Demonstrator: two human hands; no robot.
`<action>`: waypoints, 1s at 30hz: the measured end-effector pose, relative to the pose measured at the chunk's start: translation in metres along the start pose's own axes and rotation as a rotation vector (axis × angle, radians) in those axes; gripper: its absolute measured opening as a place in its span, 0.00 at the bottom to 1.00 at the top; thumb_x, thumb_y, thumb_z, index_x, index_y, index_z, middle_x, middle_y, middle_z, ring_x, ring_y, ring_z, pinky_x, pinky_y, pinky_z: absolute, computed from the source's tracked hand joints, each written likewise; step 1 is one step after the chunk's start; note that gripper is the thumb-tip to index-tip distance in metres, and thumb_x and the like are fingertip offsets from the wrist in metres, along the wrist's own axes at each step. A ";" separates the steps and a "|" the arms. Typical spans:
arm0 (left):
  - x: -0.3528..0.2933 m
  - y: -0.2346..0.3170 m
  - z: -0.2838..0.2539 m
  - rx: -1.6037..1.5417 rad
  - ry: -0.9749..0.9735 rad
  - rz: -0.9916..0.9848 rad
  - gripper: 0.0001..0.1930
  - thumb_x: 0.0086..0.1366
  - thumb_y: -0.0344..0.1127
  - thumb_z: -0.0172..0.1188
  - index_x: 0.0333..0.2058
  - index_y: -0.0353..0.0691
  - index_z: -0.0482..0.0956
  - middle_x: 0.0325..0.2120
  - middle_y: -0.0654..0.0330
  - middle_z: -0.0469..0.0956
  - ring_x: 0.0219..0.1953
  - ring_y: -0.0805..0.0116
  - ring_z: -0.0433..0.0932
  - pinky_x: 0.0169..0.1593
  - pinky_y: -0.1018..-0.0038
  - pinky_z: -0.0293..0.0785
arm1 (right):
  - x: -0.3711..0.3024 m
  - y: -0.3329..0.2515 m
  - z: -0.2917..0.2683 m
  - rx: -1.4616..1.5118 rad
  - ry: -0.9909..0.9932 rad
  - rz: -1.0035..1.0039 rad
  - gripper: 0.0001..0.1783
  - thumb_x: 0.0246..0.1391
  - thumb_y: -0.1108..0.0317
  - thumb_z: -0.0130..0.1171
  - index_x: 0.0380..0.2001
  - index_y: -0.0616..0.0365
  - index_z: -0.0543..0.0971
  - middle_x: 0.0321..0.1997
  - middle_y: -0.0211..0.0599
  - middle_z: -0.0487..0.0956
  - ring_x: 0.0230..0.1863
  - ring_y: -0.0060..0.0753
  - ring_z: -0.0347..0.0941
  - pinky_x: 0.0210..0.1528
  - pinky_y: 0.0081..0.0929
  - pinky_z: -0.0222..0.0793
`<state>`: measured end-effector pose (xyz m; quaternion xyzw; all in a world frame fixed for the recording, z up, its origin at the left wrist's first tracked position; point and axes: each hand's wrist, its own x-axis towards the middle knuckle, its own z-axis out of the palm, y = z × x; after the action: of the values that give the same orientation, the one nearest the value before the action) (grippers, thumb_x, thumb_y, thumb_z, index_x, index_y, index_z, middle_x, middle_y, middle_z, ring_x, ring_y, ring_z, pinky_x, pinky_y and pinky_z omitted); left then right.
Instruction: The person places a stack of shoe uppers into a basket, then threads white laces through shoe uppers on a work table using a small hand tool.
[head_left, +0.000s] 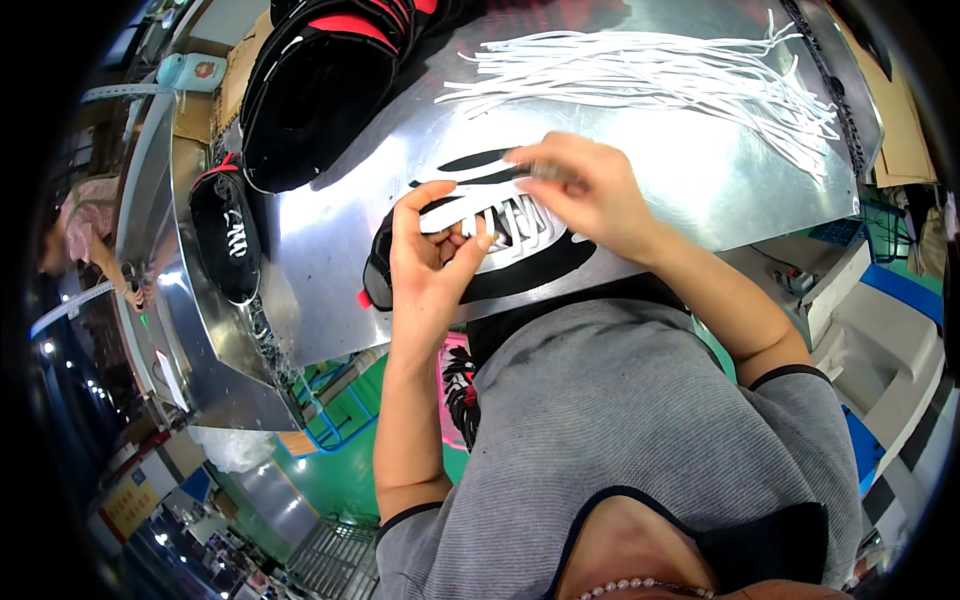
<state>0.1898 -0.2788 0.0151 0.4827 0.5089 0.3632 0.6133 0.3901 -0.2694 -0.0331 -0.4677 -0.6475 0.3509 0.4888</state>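
A black shoe upper (545, 270) with a white lace (515, 225) threaded in crossing rows lies on the metal table in front of me. My left hand (430, 245) is closed on its left part, thumb and fingers gripping the eyelet edge by the lacing. Over the far side of the lacing, my right hand (590, 190) is bent with its fingers drawn together. Motion blurs those fingertips, and what they hold cannot be made out.
Many loose white laces (640, 75) lie across the far right of the metal table (330, 290). Stacked black and red shoe uppers (320, 100) stand at the far left. Another laced black upper (227, 235) rests at the left edge. A grey-white bin (880, 340) stands at right.
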 end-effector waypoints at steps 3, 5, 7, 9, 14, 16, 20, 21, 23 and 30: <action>0.002 0.002 0.003 -0.044 -0.021 0.013 0.25 0.60 0.16 0.59 0.54 0.36 0.64 0.36 0.60 0.77 0.37 0.79 0.75 0.42 0.82 0.73 | 0.001 -0.008 0.008 -0.286 -0.073 -0.401 0.11 0.43 0.72 0.67 0.33 0.50 0.80 0.27 0.27 0.74 0.22 0.31 0.73 0.22 0.26 0.66; 0.004 -0.001 0.003 -0.053 -0.037 0.058 0.23 0.62 0.19 0.58 0.55 0.36 0.63 0.35 0.60 0.77 0.35 0.79 0.75 0.41 0.82 0.72 | 0.004 -0.011 0.011 -0.328 -0.073 -0.409 0.10 0.41 0.71 0.66 0.31 0.48 0.80 0.27 0.24 0.74 0.23 0.32 0.74 0.22 0.28 0.67; 0.006 0.002 0.003 -0.084 -0.029 0.040 0.22 0.64 0.23 0.59 0.55 0.36 0.64 0.34 0.60 0.77 0.34 0.79 0.75 0.39 0.82 0.71 | 0.007 -0.010 0.010 -0.292 -0.115 -0.374 0.09 0.45 0.72 0.65 0.32 0.51 0.80 0.23 0.28 0.72 0.21 0.31 0.72 0.21 0.27 0.64; 0.005 0.002 -0.003 -0.030 0.015 -0.003 0.18 0.68 0.33 0.58 0.54 0.36 0.67 0.30 0.60 0.79 0.31 0.79 0.76 0.35 0.83 0.69 | -0.001 -0.024 0.004 -0.184 -0.181 -0.360 0.06 0.47 0.70 0.64 0.32 0.51 0.80 0.23 0.27 0.72 0.20 0.31 0.71 0.20 0.26 0.63; 0.020 -0.005 -0.005 0.026 0.094 0.024 0.17 0.69 0.36 0.57 0.53 0.36 0.68 0.27 0.58 0.80 0.29 0.77 0.77 0.36 0.81 0.69 | -0.030 -0.059 0.012 0.258 -0.429 -0.508 0.03 0.55 0.69 0.60 0.31 0.52 0.81 0.24 0.28 0.74 0.19 0.27 0.71 0.17 0.23 0.62; 0.023 -0.005 0.000 0.028 0.075 0.057 0.17 0.70 0.36 0.56 0.53 0.36 0.68 0.27 0.59 0.80 0.30 0.77 0.77 0.37 0.81 0.69 | -0.028 -0.039 0.015 0.057 -0.237 -0.067 0.06 0.47 0.72 0.64 0.30 0.54 0.79 0.25 0.30 0.73 0.22 0.32 0.72 0.24 0.27 0.67; 0.008 0.002 0.000 0.379 0.148 0.122 0.21 0.70 0.35 0.54 0.59 0.37 0.65 0.32 0.57 0.80 0.33 0.74 0.77 0.39 0.78 0.73 | -0.040 -0.045 -0.005 0.140 -0.347 0.115 0.09 0.49 0.71 0.66 0.36 0.53 0.82 0.25 0.28 0.73 0.21 0.25 0.68 0.24 0.22 0.62; -0.002 0.008 -0.001 0.505 0.135 0.139 0.23 0.69 0.32 0.54 0.60 0.36 0.64 0.35 0.56 0.81 0.36 0.71 0.77 0.43 0.77 0.73 | -0.045 -0.043 -0.010 0.190 -0.321 0.182 0.09 0.51 0.69 0.66 0.36 0.55 0.84 0.23 0.29 0.74 0.21 0.20 0.66 0.24 0.20 0.60; -0.022 0.004 -0.007 0.645 0.145 0.281 0.22 0.68 0.30 0.55 0.59 0.35 0.65 0.36 0.56 0.81 0.37 0.70 0.78 0.43 0.76 0.73 | -0.051 -0.035 -0.014 0.245 -0.210 0.389 0.08 0.51 0.68 0.66 0.35 0.57 0.84 0.22 0.30 0.75 0.21 0.18 0.66 0.24 0.20 0.60; -0.031 -0.007 0.002 0.818 0.153 0.472 0.07 0.63 0.26 0.61 0.40 0.35 0.77 0.32 0.48 0.78 0.32 0.49 0.78 0.35 0.64 0.72 | -0.037 -0.034 0.020 0.079 -0.168 0.469 0.12 0.54 0.64 0.66 0.30 0.64 0.82 0.22 0.26 0.79 0.24 0.13 0.67 0.26 0.18 0.63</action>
<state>0.1851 -0.3102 0.0166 0.7587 0.5303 0.2970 0.2343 0.3647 -0.3152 -0.0189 -0.5548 -0.5455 0.5174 0.3563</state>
